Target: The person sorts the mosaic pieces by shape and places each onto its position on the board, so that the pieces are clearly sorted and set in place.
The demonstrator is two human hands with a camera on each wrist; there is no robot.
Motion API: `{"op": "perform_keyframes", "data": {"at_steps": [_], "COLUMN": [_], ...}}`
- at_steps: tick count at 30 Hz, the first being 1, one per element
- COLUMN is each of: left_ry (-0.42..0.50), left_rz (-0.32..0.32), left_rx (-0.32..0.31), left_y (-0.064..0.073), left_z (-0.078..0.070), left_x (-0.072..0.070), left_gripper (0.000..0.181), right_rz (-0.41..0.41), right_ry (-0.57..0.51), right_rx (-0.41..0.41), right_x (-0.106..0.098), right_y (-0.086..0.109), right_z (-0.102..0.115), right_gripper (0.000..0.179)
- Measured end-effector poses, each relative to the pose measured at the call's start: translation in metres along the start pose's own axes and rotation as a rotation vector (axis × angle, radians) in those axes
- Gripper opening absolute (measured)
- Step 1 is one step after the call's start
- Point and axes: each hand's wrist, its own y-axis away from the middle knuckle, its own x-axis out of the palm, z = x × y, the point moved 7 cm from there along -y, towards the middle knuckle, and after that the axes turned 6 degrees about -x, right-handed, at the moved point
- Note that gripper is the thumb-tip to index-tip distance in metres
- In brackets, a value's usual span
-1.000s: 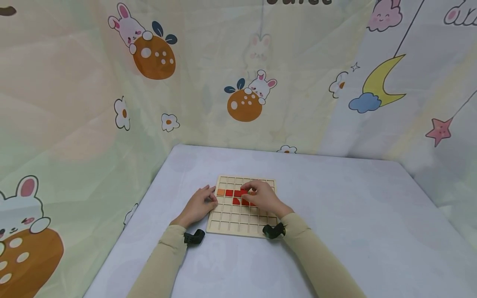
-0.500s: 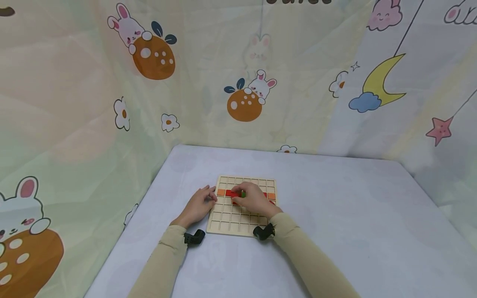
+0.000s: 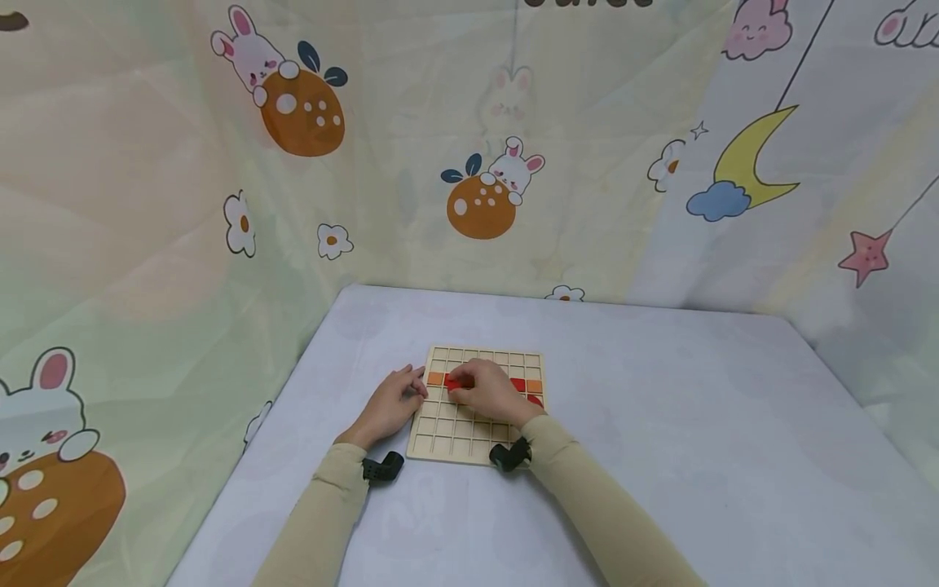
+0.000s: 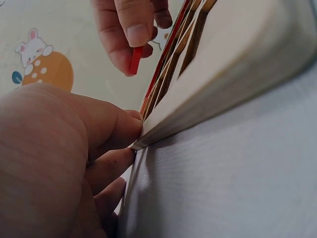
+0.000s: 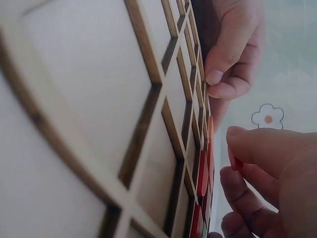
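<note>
My right hand (image 3: 490,393) is over the middle-left of a square wooden grid board (image 3: 449,447). Its thumb and fingertips pinch a small red tile (image 4: 135,60), held just off the board's surface, as the right wrist view also shows. At the board's left side, my left hand (image 3: 390,409) grips the edge between thumb and fingers. A row of coloured tiles crosses the grid: an orange tile (image 3: 435,378) at the left end, a red tile (image 3: 517,384) and another orange tile at the right. My right hand covers the tiles between them.
The board lies on a table with a white cloth (image 3: 660,424). Behind and beside the table hangs a printed fabric backdrop (image 3: 587,212) with rabbits, flowers and a moon. A black wrist device (image 3: 383,468) sits on the left sleeve, another (image 3: 509,455) on the right.
My right hand has shifted left across the board, uncovering the red and orange tiles at the row's right end. My left hand has stayed at the board's edge.
</note>
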Motion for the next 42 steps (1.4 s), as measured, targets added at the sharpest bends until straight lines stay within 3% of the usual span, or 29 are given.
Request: {"op": "perform_keyframes", "data": {"at_steps": [11,21,42], "left_ry": [0.004,0.013,0.010], "left_rz": [0.004,0.005,-0.001], "left_rx": [0.001,0.007,-0.004], "left_y": [0.0003,0.0007,0.0011], "left_z": [-0.0012,0.0000,-0.0002], "left_x": [-0.0006,-0.0003,-0.0010], "left_gripper": [0.013,0.013,0.014], "right_rz": [-0.022,-0.045,-0.031], "right_ry": [0.084,0.120,0.195], "right_rx": [-0.035,-0.057,-0.050], "right_x": [0.0036,0.0071,0.0063], "right_y": [-0.0041,-0.0034,-0.0039], "right_z": [0.0015,0.0031,0.0082], "right_gripper": [0.026,0.015,0.011]}}
